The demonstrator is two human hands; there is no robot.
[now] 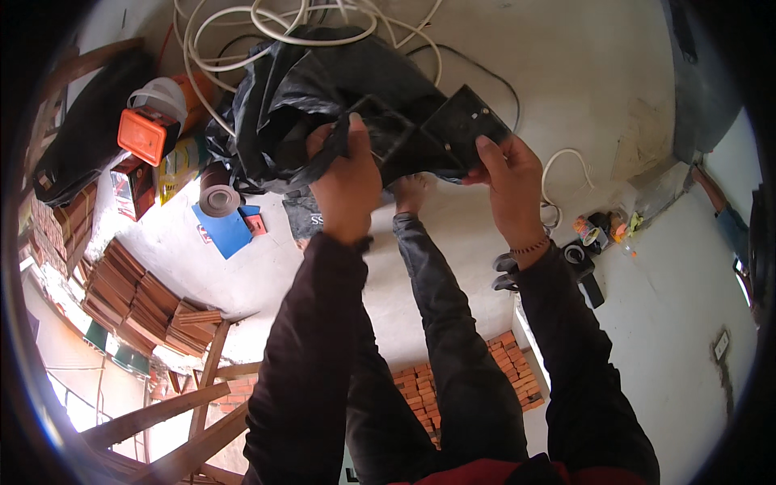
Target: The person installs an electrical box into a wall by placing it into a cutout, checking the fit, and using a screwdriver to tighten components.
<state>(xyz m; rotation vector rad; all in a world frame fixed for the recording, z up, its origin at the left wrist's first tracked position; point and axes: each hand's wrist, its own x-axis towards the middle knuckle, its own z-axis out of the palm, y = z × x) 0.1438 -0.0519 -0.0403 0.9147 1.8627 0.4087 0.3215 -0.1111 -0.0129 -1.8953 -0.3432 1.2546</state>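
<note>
Pale floor (469, 242); black panel (461, 125) in right hand (516, 182)

Pale floor (566, 97), blue sheet (225, 234) toward left edge, white cable (317, 43) toward far edge, dark footwear (506, 281) toward right edge

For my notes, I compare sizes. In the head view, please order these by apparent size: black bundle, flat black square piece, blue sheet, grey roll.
1. Black bundle
2. Flat black square piece
3. Blue sheet and grey roll: too alike to rank
</note>
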